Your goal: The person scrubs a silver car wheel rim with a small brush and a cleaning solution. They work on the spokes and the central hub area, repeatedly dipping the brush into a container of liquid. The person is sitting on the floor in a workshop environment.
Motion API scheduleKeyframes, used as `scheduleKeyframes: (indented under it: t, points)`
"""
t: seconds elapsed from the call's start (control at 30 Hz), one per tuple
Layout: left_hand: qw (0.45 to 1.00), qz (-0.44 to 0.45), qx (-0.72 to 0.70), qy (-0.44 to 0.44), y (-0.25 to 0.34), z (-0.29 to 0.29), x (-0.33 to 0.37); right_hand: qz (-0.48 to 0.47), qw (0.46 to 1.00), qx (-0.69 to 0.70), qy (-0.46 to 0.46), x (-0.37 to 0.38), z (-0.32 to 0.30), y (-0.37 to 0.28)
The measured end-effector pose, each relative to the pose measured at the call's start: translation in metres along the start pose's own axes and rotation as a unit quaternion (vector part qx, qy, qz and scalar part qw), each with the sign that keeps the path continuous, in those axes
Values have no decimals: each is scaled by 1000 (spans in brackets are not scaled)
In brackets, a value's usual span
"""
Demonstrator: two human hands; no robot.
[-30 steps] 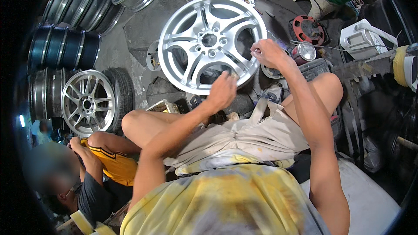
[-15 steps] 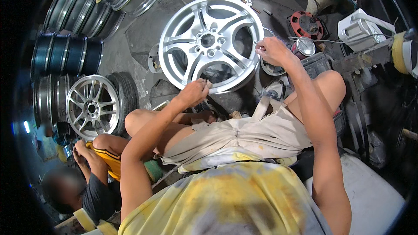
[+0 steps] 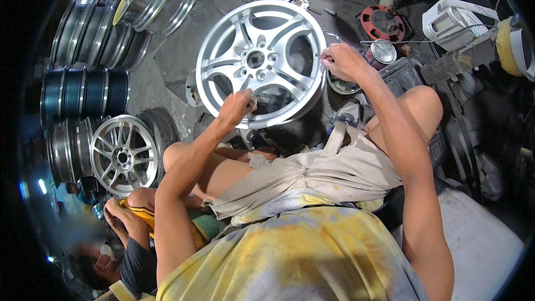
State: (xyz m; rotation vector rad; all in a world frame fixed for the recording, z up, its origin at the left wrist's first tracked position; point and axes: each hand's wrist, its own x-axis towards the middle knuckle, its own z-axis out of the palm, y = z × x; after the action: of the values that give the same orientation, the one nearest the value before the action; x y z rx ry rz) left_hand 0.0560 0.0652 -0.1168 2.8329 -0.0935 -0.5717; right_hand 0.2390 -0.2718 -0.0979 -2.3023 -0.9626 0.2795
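A silver alloy wheel rim (image 3: 304,92) with broad split spokes sits tilted in front of my knees, its face toward me. My left hand (image 3: 237,108) is over the lower left part of its face, by a spoke. Its fingers are curled together, and a small piece they may hold is too hidden to name. At the rim's right edge, my right hand (image 3: 343,62) has its fingers closed on the outer lip. The centre hole and several bolt holes show between my hands.
At left stand stacked rims (image 3: 83,92) and a multi-spoke wheel (image 3: 123,156) beside a tyre. A person (image 3: 136,262) sits at lower left. Right of the rim are an open can (image 3: 383,52), a red round frame (image 3: 382,22) and a white plastic stool (image 3: 457,22). Another person's leg shows at the top.
My left hand has moved left and up across the rim's face, off its lower edge. My right hand stays at the right edge. The view has shifted slightly.
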Motion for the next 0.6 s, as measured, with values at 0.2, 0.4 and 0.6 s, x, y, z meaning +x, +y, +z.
scheduleKeyframes:
  t: [0.2, 0.4, 0.6]
  points:
    - [979, 184, 72, 43, 48, 4, 73, -2, 1000, -7, 19, -4, -2, 5]
    - [959, 104, -201, 172, 118, -45, 51, -4, 999, -22, 50, -8, -1, 19]
    - [971, 17, -157, 180, 75, 61, 34, -12, 999, -26, 37, 1, -1, -1]
